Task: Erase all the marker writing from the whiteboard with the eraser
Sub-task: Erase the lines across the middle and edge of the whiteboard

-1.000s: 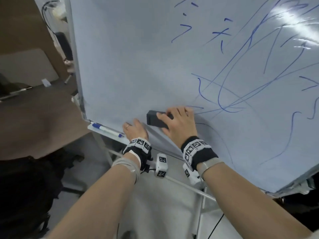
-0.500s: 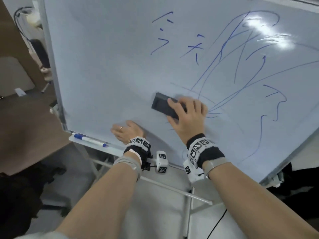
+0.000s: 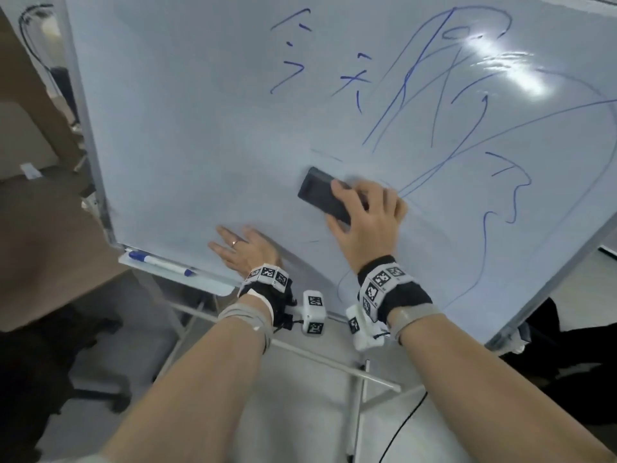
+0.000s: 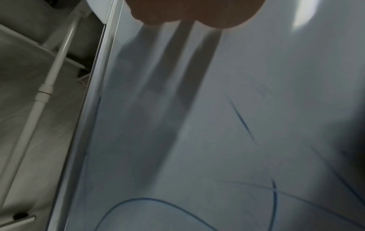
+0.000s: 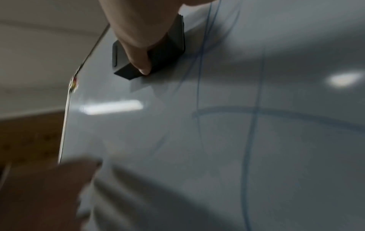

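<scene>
A tilted whiteboard (image 3: 187, 128) fills the head view, with blue marker writing (image 3: 434, 95) over its upper middle and right. My right hand (image 3: 364, 215) grips a black eraser (image 3: 317, 192) and presses it flat on the board just left of the scribbles. In the right wrist view the thumb lies curled over the eraser (image 5: 164, 51) beside blue lines. My left hand (image 3: 240, 248), fingers straight, rests flat on the board near its lower edge. The left wrist view shows only the heel of the left hand (image 4: 187, 12) against the whiteboard (image 4: 256, 78).
A blue-capped marker (image 3: 160, 262) lies on the tray (image 3: 213, 285) under the board's lower left corner. White stand tubes (image 3: 334, 362) and a black cable (image 3: 400, 429) cross the floor below. A brown table (image 3: 40, 235) stands to the left.
My right hand has carried the eraser up the board and slightly right, and lines near the bottom have gone. The left hand has stayed flat near the lower edge.
</scene>
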`<state>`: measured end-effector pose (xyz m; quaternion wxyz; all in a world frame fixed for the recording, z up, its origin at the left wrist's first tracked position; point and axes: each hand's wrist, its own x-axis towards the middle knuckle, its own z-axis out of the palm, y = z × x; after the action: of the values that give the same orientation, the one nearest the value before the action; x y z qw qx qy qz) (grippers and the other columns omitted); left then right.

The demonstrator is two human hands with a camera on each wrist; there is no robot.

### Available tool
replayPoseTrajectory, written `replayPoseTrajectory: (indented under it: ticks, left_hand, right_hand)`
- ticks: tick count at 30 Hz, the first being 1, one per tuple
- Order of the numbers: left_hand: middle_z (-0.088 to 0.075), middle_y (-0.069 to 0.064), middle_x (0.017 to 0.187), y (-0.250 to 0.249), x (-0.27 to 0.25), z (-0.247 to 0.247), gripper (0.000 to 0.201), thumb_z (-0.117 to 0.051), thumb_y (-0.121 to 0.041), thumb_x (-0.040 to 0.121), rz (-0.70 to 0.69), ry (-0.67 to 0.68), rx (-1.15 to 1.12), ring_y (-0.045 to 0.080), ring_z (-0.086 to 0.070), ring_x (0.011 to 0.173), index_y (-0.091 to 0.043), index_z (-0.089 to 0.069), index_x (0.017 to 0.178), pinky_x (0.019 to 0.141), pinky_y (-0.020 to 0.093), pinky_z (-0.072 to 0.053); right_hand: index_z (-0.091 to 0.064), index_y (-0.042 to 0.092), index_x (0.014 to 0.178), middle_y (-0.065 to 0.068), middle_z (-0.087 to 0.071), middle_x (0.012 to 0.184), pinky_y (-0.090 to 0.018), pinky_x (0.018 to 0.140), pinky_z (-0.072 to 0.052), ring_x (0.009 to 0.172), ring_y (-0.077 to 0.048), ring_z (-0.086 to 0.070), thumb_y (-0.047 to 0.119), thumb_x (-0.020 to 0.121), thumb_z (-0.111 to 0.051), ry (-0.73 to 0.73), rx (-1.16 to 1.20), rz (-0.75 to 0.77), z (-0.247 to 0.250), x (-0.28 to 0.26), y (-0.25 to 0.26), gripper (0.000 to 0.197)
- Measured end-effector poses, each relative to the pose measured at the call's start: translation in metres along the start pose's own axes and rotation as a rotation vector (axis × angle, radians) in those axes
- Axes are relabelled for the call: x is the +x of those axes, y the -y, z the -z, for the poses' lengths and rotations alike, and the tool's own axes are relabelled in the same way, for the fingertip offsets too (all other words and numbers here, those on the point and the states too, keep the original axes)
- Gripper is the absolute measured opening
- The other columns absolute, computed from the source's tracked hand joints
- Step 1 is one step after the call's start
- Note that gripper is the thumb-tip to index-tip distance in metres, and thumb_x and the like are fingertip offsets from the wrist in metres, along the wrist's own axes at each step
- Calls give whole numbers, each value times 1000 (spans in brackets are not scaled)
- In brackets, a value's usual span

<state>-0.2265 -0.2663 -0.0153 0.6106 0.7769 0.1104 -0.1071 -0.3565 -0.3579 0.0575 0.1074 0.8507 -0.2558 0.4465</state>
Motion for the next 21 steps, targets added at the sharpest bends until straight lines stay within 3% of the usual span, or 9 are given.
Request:
replayPoseTrajectory:
  ticks: [2,4,6,9,12,14,16,18,21]
  left_hand:
    - [1,7,165,2,1,2,60,-35,-40,103,-12,-6,-3,29,-10,151,-25,-15,157,122,36,-7]
    - [1,8,165,10,6,9,59,-35,-39,103,-29,-22,16,27,-10,152,-24,-17,157,121,35,-8]
    - [1,8,165,14,12,14,60,-33,-41,103,-31,-14,39,25,-10,152,-22,-18,157,122,36,-6]
    - [-1,7,165,5,11,19,61,-32,-43,103,-4,-4,0,27,-12,151,-20,-18,157,123,38,-8]
    - [-2,6,165,-6,-1,15,59,-34,-42,103,2,15,-41,29,-13,151,-22,-19,157,121,37,-10]
    - [-3,6,165,-3,-9,11,58,-34,-42,103,7,31,-37,29,-12,151,-23,-20,157,122,38,-10]
    - [-1,7,165,5,-14,8,60,-33,-43,103,8,55,2,29,-12,151,-23,-17,157,123,42,-11]
    - [0,6,166,14,-17,6,61,-33,-43,103,23,65,46,30,-11,152,-22,-15,157,123,45,-12]
    - [-2,7,165,14,-24,2,64,-36,-43,102,30,50,59,31,-14,151,-18,-17,157,123,42,-13]
  right_hand:
    - [-65,32,116,-2,-59,110,-44,89,-32,99,-27,-47,34,68,-84,216,-37,205,-17,-46,4,51]
    - [-66,33,114,-2,-60,108,-42,87,-29,99,-25,-45,34,64,-87,321,-85,275,-18,-72,0,54]
    - [-67,32,117,-2,-60,110,-42,90,-29,100,-25,-45,37,68,-85,250,-74,167,-9,-61,-5,53]
    - [-66,31,121,-2,-60,114,-41,93,-31,101,-25,-48,40,76,-78,4,-41,-19,9,-6,-16,48]
    - [-65,33,122,-2,-60,114,-43,93,-33,101,-27,-50,40,81,-73,-154,-27,-110,17,15,-23,42]
    - [-65,32,121,-3,-60,114,-44,92,-33,100,-29,-51,38,79,-76,-47,-29,-25,6,-15,-19,44]
    - [-65,32,119,-3,-60,112,-44,90,-33,100,-28,-48,38,72,-82,172,-39,119,-7,-64,-16,50]
    - [-65,32,117,-3,-59,110,-44,89,-33,100,-27,-46,39,69,-85,287,-64,144,-6,-92,-23,52]
    - [-67,31,118,-2,-60,111,-44,92,-32,99,-27,-51,39,73,-80,114,-47,-41,18,-63,-41,47]
